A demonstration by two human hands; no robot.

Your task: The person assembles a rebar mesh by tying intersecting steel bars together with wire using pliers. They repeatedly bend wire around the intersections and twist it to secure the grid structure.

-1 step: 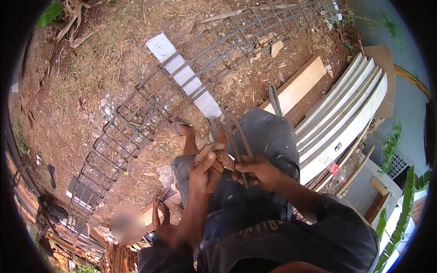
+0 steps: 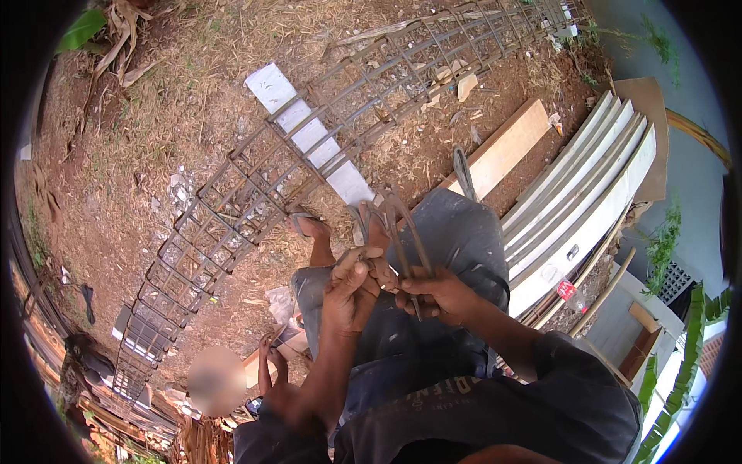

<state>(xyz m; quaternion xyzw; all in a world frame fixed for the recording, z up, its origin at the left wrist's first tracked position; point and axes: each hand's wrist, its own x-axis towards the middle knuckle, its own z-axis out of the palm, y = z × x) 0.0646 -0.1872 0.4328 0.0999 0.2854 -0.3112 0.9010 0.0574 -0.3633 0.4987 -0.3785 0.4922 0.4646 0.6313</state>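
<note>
My left hand [image 2: 352, 290] is raised over my lap with its fingers curled in and its thumb up. What lies in its grip is too small to make out. Close beside it, almost touching, my right hand [image 2: 439, 295] is wrapped round a rusty pincer-like tool [image 2: 407, 228] with two long arms. The tool's arms reach away from me past my knee, and a short end sticks out below my fingers. Beyond my feet a long rebar cage [image 2: 255, 178] crosses the ground diagonally, with a whitish board [image 2: 305, 135] lying crosswise at its middle.
Several long white-faced boards [image 2: 595, 185] lie stacked at the right, near a wooden plank [image 2: 514, 143] and a plastic bottle with a red label [image 2: 568, 291]. Another person's hand [image 2: 270, 348] shows at lower left. Dry leaves and debris cover the soil [image 2: 178, 85].
</note>
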